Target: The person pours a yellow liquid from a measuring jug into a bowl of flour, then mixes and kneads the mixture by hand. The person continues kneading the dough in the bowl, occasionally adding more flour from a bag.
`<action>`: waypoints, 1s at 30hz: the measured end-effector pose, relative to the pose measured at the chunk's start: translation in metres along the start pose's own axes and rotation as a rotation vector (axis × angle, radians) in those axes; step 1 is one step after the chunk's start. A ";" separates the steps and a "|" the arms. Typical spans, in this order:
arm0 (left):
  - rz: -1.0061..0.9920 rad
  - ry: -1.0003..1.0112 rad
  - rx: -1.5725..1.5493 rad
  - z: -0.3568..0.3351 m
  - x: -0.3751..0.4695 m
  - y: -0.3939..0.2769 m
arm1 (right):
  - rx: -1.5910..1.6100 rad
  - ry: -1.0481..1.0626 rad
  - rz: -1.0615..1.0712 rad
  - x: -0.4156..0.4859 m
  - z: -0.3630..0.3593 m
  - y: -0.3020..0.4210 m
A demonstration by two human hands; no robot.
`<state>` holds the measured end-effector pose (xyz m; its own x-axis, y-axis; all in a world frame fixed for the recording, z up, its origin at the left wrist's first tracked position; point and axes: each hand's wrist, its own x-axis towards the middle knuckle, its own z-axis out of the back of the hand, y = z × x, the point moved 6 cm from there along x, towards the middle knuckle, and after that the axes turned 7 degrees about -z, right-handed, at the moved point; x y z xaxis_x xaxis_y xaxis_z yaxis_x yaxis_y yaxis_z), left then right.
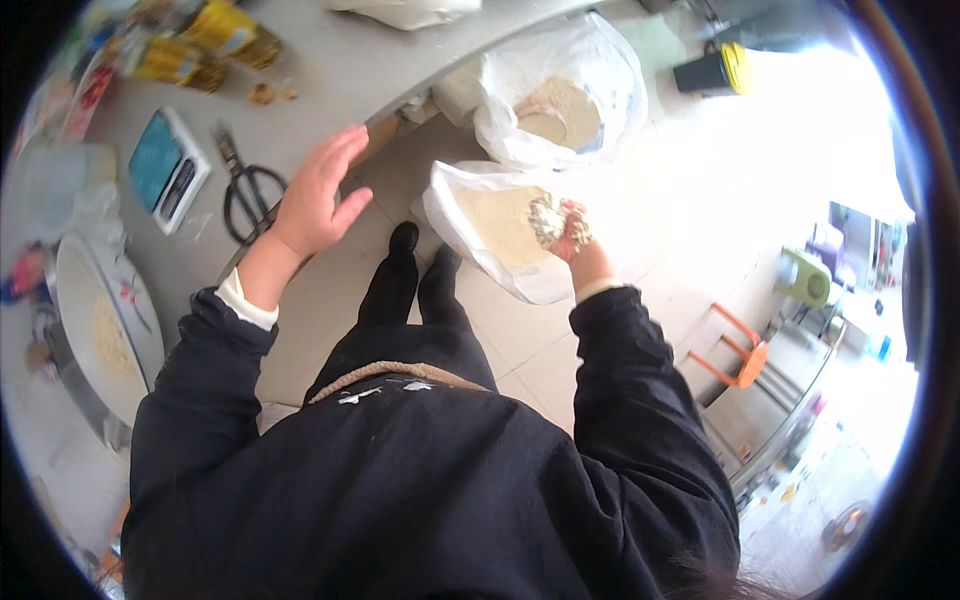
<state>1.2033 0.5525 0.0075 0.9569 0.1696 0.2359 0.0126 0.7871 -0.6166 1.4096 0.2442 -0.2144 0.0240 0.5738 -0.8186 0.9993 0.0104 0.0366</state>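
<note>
My right hand (566,225) is over a white sack of pale flour (487,221), its fingers coated with clumpy dough and curled round a heap of white flour. Beyond it stands a second plastic sack (622,97) with flour and what looks like a round scoop or bowl inside. Empty and raised with its fingers apart, my left hand (319,199) is at the worktop's edge. Beside it on the worktop lie black-handled scissors (251,199) and a kitchen scale (169,169) with a blue top. A large white basin (135,300) holding pale floury crumbs is at the left.
Yellow-labelled bottles (225,34) lie at the back of the grey worktop (330,60). A black bin with a yellow lid (712,71) stands far right. An orange stool (750,364) is beside a table on the tiled floor. My feet are near the sacks.
</note>
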 end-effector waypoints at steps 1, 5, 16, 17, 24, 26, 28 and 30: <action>0.021 -0.003 -0.011 0.010 -0.020 -0.009 | 0.027 0.068 0.002 -0.016 -0.017 -0.002; 0.170 -0.050 -0.060 0.056 -0.125 -0.048 | -0.041 0.231 0.090 -0.069 -0.103 -0.017; 0.354 -0.615 0.081 0.200 -0.375 -0.075 | -0.532 0.543 -0.171 -0.088 -0.474 -0.305; 0.362 -0.662 0.119 0.218 -0.401 -0.071 | -0.512 0.960 -0.412 -0.092 -0.516 -0.361; 0.617 -1.004 0.628 0.336 -0.570 -0.014 | -1.629 0.530 0.025 0.045 -0.615 -0.573; 0.829 -1.077 0.715 0.354 -0.595 0.013 | -2.056 0.399 0.122 0.074 -0.625 -0.611; 0.960 -1.158 0.465 0.354 -0.609 0.042 | -2.274 0.417 0.309 0.083 -0.636 -0.622; 1.011 -1.187 0.305 0.351 -0.615 0.059 | -2.440 0.427 0.416 0.085 -0.641 -0.623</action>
<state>0.5141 0.7024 0.0895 -0.2286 0.9057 0.3569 -0.6570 0.1270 -0.7431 0.7702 0.8112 0.0606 -0.1912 0.8336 -0.5183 -0.7801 0.1914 0.5957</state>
